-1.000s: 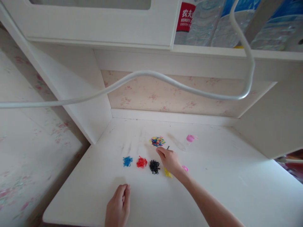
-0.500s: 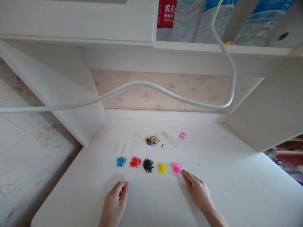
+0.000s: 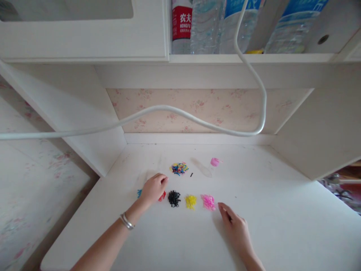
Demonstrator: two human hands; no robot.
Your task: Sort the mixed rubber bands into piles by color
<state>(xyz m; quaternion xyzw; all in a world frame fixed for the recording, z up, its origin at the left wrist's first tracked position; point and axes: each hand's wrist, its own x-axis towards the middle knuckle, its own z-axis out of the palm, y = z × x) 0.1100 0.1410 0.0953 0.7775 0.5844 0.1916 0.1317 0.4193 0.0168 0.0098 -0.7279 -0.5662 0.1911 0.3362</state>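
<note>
My left hand [image 3: 153, 187] reaches over the desk with its fingers curled together, just short of a mixed-colour pile of small rubber bands [image 3: 179, 168]. It covers most of a red pile [image 3: 162, 196] and part of a blue pile [image 3: 139, 193]. Beside the pink pile [image 3: 208, 202] is my right hand [image 3: 235, 226], thumb and forefinger closed at the tips. Whether either hand holds a band is too small or hidden to see. Between the hands lie a black pile [image 3: 174, 198] and a yellow pile [image 3: 191, 201]. One black band [image 3: 191, 174] lies apart.
A pink object [image 3: 215, 162] and a translucent elongated thing [image 3: 201, 167] lie toward the back of the white desk [image 3: 180, 241]. Across the view hangs a white cable [image 3: 160, 108]. Bottles [image 3: 181, 26] stand on the shelf above; side panels border the desk.
My left hand has moved forward and right from the desk's front, now over the red pile. My right hand has drawn slightly away from the pink pile. The view has shifted a little.
</note>
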